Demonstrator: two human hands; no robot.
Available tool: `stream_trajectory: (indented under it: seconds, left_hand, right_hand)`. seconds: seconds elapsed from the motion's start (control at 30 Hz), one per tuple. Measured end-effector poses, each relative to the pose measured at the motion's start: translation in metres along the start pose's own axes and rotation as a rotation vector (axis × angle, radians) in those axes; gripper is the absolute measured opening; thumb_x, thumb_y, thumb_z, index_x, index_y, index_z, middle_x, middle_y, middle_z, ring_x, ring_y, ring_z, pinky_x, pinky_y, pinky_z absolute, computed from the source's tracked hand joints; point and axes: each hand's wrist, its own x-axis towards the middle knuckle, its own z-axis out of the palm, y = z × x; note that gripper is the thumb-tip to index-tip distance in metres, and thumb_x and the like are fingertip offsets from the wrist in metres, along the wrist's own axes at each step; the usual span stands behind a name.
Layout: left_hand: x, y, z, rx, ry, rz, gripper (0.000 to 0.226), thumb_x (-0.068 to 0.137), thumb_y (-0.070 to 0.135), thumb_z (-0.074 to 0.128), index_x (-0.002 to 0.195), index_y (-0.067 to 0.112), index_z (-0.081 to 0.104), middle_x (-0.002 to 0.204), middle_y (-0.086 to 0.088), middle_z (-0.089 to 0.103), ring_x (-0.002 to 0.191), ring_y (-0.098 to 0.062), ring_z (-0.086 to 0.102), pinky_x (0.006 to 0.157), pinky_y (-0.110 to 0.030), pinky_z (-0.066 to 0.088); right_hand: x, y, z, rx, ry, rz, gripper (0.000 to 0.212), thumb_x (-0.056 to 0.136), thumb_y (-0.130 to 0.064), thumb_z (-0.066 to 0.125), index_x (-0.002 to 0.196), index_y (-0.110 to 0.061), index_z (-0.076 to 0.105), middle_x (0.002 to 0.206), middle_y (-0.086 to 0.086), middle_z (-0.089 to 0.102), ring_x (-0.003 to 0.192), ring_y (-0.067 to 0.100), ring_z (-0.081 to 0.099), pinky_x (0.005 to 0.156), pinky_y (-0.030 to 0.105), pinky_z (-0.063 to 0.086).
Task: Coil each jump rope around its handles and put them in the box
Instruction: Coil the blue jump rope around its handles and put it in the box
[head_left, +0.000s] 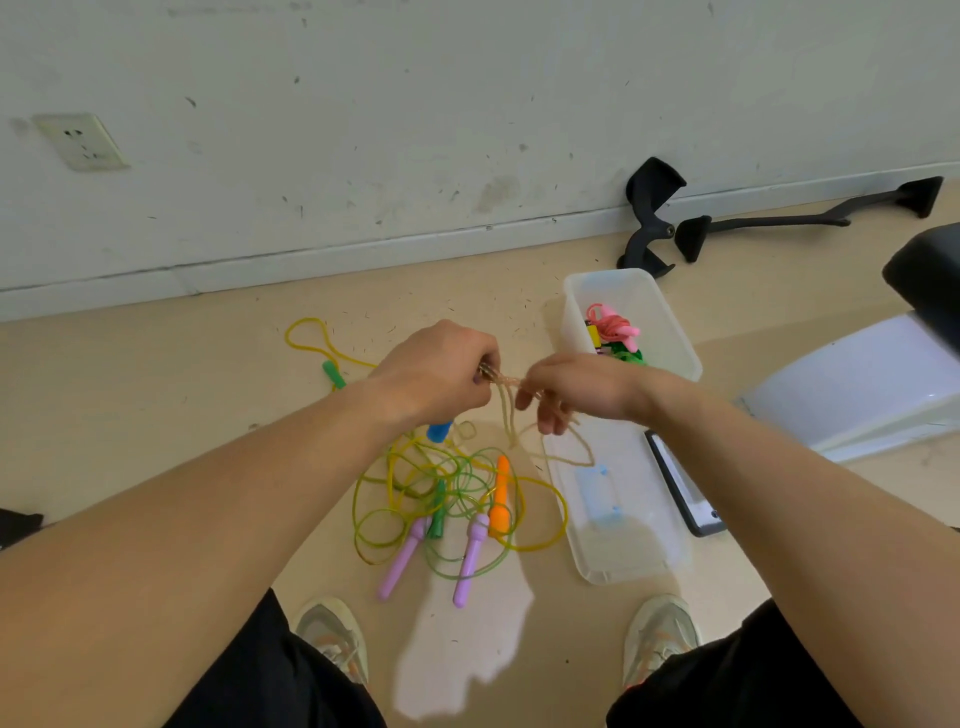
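Observation:
My left hand (441, 371) grips a pair of blue handles (439, 430), whose ends stick out below the fist. My right hand (571, 392) pinches the pale clear rope (511, 410) that runs between the two hands; loose loops of it hang down. On the floor below lies a tangle of yellow and green ropes (452, 488) with two purple handles (470, 558), an orange handle (501, 493) and a green handle (438, 512). A second green handle (332, 374) lies at the left. The clear box (670, 322) at the right holds coiled pink and green ropes (613, 330).
The box's clear lid (618, 514) lies flat on the floor near my right foot (660, 634), with a dark phone (683, 483) beside it. Black metal parts (654, 218) lean at the wall. A white panel (857, 389) sits at the right. My left foot (332, 634) is below the tangle.

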Motion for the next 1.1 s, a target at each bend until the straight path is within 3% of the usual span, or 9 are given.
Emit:
stream_trajectory:
  seconds: [0.13,0.33,0.5,0.57,0.63,0.73,0.87,0.97,1.1]
  left_hand:
    - [-0.003,0.009,0.003,-0.004,-0.006,0.036,0.016,0.08,0.021,0.061,0.092,0.031,0.066,0.083,0.006,0.064,0.081,-0.02,0.062,0.071,-0.037,0.054]
    - [-0.002,0.003,0.003,0.041,0.015,0.009,0.019,0.083,0.025,0.06,0.101,0.028,0.065,0.09,0.004,0.066,0.086,-0.021,0.062,0.074,-0.038,0.055]
    - [0.001,-0.013,0.0,0.076,-0.008,-0.079,0.021,0.083,0.026,0.064,0.104,0.029,0.065,0.092,0.005,0.063,0.087,-0.02,0.06,0.074,-0.035,0.053]
    - [0.001,-0.018,-0.001,0.086,-0.014,-0.104,0.022,0.083,0.025,0.064,0.104,0.028,0.066,0.093,0.005,0.063,0.087,-0.02,0.06,0.074,-0.036,0.054]
    - [0.0,-0.019,-0.002,0.083,-0.002,-0.102,0.022,0.083,0.024,0.063,0.104,0.028,0.067,0.095,0.004,0.065,0.088,-0.02,0.061,0.076,-0.037,0.055]
    - [-0.001,-0.012,-0.002,0.063,0.009,-0.055,0.02,0.084,0.024,0.062,0.103,0.027,0.067,0.094,0.004,0.067,0.087,-0.019,0.061,0.075,-0.037,0.054]
    - [-0.002,0.004,0.001,0.083,0.055,0.037,0.018,0.085,0.025,0.06,0.101,0.027,0.066,0.089,0.005,0.065,0.085,-0.021,0.06,0.072,-0.037,0.053]
    - [-0.002,0.009,0.002,0.08,0.073,0.07,0.007,0.084,0.023,0.059,0.089,0.027,0.059,0.081,0.006,0.058,0.083,-0.023,0.059,0.067,-0.036,0.049]
    - [-0.003,-0.002,0.0,0.071,0.047,0.005,0.021,0.085,0.025,0.06,0.105,0.028,0.067,0.096,0.006,0.068,0.092,-0.02,0.062,0.078,-0.039,0.054]
  right_hand:
    - [0.005,-0.007,0.008,0.119,0.045,-0.075,0.033,0.101,-0.027,0.041,0.088,-0.006,0.063,0.074,0.01,0.058,0.07,0.022,0.057,0.067,0.029,0.047]
    - [0.011,-0.002,0.004,-0.154,0.29,-0.179,0.047,0.102,-0.047,0.046,0.075,-0.014,0.066,0.054,-0.006,0.047,0.047,0.008,0.042,0.048,0.022,0.028]
    - [0.014,0.017,-0.01,-0.155,0.44,-0.08,0.057,0.1,-0.052,0.045,0.065,-0.009,0.052,0.062,0.009,0.053,0.056,0.023,0.051,0.066,0.033,0.045]
    - [0.016,0.024,-0.011,-0.178,0.48,-0.036,0.061,0.1,-0.05,0.047,0.068,0.0,0.059,0.085,0.019,0.067,0.067,0.031,0.063,0.075,0.038,0.053]
    - [0.018,0.026,-0.011,-0.183,0.45,0.024,0.057,0.101,-0.046,0.046,0.085,0.004,0.07,0.093,0.02,0.071,0.077,0.032,0.067,0.081,0.041,0.057]
    - [0.015,0.019,-0.007,0.046,0.247,0.054,0.051,0.102,-0.041,0.042,0.076,-0.004,0.066,0.063,0.009,0.064,0.061,0.025,0.061,0.072,0.036,0.051]
    - [0.011,0.003,0.003,0.198,0.042,0.016,0.054,0.104,-0.05,0.035,0.082,-0.009,0.063,0.061,0.004,0.06,0.057,0.02,0.052,0.069,0.034,0.044]
    - [0.01,-0.005,0.008,0.106,0.113,-0.046,0.054,0.103,-0.053,0.035,0.072,-0.013,0.054,0.069,0.005,0.047,0.062,0.02,0.045,0.063,0.03,0.044]
    - [0.01,0.002,-0.002,0.041,0.286,-0.077,0.052,0.1,-0.049,0.047,0.061,-0.016,0.041,0.057,0.002,0.036,0.051,0.018,0.034,0.053,0.027,0.032]
